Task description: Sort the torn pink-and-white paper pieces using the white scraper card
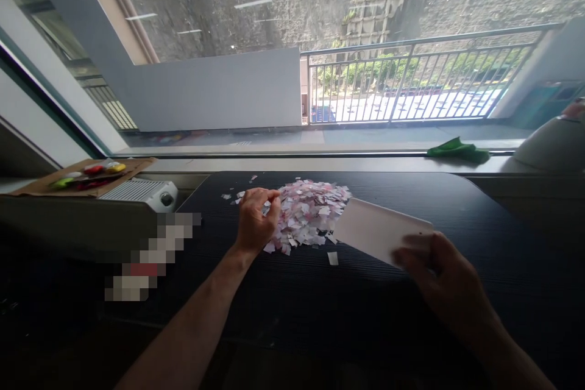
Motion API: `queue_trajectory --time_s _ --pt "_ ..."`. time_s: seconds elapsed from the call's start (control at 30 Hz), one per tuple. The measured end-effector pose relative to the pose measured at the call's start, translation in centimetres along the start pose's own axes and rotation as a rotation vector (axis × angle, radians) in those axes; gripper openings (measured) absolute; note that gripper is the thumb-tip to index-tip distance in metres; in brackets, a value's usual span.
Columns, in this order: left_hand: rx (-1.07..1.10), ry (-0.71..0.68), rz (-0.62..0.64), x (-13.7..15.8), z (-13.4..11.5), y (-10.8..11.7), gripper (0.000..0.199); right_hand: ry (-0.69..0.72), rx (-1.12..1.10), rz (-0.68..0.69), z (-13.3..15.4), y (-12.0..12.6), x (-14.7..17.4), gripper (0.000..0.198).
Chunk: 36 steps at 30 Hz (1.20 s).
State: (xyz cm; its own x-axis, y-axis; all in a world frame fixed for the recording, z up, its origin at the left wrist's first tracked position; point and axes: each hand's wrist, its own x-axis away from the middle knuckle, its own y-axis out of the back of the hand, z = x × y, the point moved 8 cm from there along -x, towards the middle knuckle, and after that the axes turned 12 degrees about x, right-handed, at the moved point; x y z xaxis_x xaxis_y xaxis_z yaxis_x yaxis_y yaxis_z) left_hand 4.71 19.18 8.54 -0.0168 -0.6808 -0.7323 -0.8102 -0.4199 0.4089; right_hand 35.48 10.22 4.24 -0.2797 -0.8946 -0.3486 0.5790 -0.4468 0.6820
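A heap of small torn paper scraps (311, 213), white and pinkish, lies on the dark table (393, 311). Beside the heap's left edge is my left hand (258, 219), its fingers curled in and the thumb close to them; whatever may be between them is hidden. My right hand (434, 265) grips the right end of a thin white flat board (375, 228) with a small dark hole. The board is tilted, with its left end near the right edge of the heap. One loose paper scrap (333, 258) lies in front of the heap.
Behind the table runs a window sill (347, 164) with a green cloth (459, 151) and a rounded white object (553, 143). At the left are a brown board (31, 181) with colourful items and a white ribbed device (141, 194). A blurred patch (150, 256) covers something below.
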Motion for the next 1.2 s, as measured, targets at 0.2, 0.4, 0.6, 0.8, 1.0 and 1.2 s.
queue_trajectory --time_s 0.2,0.4,0.6,0.8,1.0,1.2 --pt "0.004 0.003 0.005 0.0 0.1 0.0 0.017 0.053 -0.030 0.035 0.6 -0.5 0.3 0.014" --pt "0.005 0.003 0.002 0.0 0.1 0.0 0.016 0.050 -0.038 -0.001 0.5 -0.3 0.2 0.015" --pt "0.005 0.005 -0.009 0.0 0.2 0.1 0.016 0.075 0.029 -0.002 0.6 0.4 0.3 0.013" --pt "0.013 0.000 -0.008 0.0 0.1 0.0 0.017 0.097 -0.076 0.070 0.9 -0.5 0.2 0.014" --pt "0.014 0.008 -0.011 0.0 0.2 0.0 0.017 -0.027 -0.075 0.019 -0.2 0.5 0.4 0.014" --pt "0.012 0.016 -0.005 0.0 0.0 0.1 0.017 -0.046 -0.174 0.080 0.4 0.4 0.8 0.015"
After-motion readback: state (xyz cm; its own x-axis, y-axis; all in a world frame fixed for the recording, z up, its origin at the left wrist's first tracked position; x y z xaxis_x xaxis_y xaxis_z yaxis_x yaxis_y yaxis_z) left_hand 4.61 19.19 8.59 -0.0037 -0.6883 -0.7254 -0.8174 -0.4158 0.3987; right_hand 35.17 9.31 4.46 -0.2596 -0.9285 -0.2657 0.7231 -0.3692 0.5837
